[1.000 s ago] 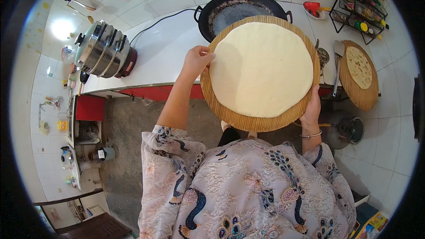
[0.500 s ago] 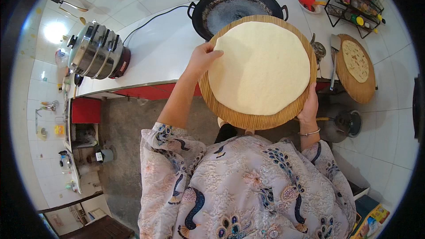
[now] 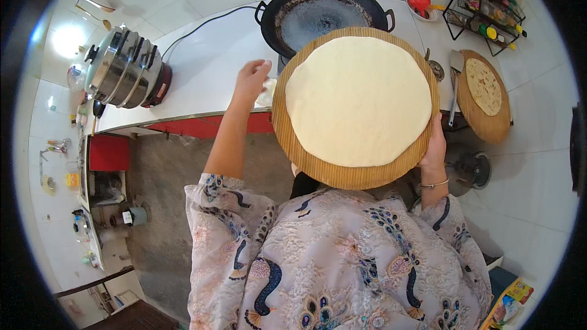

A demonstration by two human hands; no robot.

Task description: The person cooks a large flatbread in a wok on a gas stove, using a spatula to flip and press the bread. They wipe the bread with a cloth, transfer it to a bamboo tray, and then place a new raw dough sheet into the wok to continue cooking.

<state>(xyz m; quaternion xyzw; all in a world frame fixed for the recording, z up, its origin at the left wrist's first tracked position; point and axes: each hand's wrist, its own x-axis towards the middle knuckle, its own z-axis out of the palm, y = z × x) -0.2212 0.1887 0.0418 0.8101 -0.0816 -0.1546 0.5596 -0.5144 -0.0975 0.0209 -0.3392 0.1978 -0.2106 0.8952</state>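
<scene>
My right hand (image 3: 435, 150) grips the right rim of a round ribbed wooden board (image 3: 358, 177), held up in front of me. A wide, thin round of pale dough (image 3: 359, 104) lies flat on it, leaving a wooden border around the edge. My left hand (image 3: 252, 79) is off the board, just past its upper left rim, with the fingers curled together and nothing visible in them. A crumpled white thing (image 3: 266, 94) shows between that hand and the board; I cannot make out what it is. Beyond the board sits a black two-handled wok (image 3: 324, 12), partly covered by it.
A steel tiered steamer (image 3: 125, 70) stands at the counter's left end. On the right are a metal spatula (image 3: 454, 88), a round wooden board (image 3: 498, 125) bearing a browned flatbread (image 3: 483, 85), a bowl with a red utensil (image 3: 422, 7), and a black spice rack (image 3: 483, 9).
My left hand has let go of the dough's left edge and moved left, away from the board. The board has shifted slightly down in view, still in my right hand.
</scene>
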